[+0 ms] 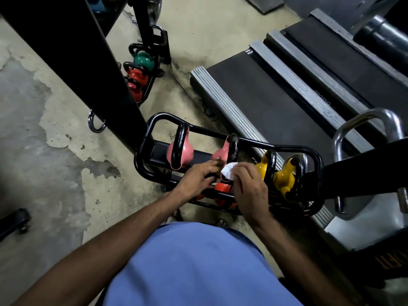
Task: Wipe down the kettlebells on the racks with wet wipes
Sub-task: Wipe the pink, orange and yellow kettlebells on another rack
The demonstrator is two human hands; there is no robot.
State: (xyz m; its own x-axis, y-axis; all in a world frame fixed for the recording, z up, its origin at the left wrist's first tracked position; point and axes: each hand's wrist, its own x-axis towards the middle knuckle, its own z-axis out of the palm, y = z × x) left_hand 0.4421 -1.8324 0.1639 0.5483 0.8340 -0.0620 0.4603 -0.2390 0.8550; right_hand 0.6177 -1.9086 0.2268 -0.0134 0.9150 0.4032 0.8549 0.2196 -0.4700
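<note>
1. Wiping in progress on the second pink rubber-coated kettlebell with the black iron handle (221, 153), top tier of the low black tubular steel rack (145, 138) down on the patchy concrete floor (44, 129).
2. Right hand (249, 186) closed around a crumpled white wet wipe (228, 171), pressed up against the base of that handle. Bunched up like that probably for more scrubbing pressure on the curved bar.
3. Left hand (196, 177) loose, fingers spread, tips touching the pink body just beside the wipe. Looks like bracing, so the bell won't rock or roll on the shelf while getting rubbed. Not clamped on anything, far as visible.
4. Hands close together, nearly touching over the same bell.
5. Neighbours on the same tier: another pink kettlebell (180, 154) to the left, two yellow glossy kettlebells (262, 170) (284, 178) to the right. Orange-red kettlebells (223, 187) on the tier below, mostly hidden under the hands.
6. All handles standing up and turned crosswise to the rail, easy to grab, easy to wipe without lifting.
7. Second rack (152, 80) further back with a green kettlebell (144, 59) and red ones (136, 77), well apart, likely waiting for a turn.
8. No telling from here which bells are done already.
</note>
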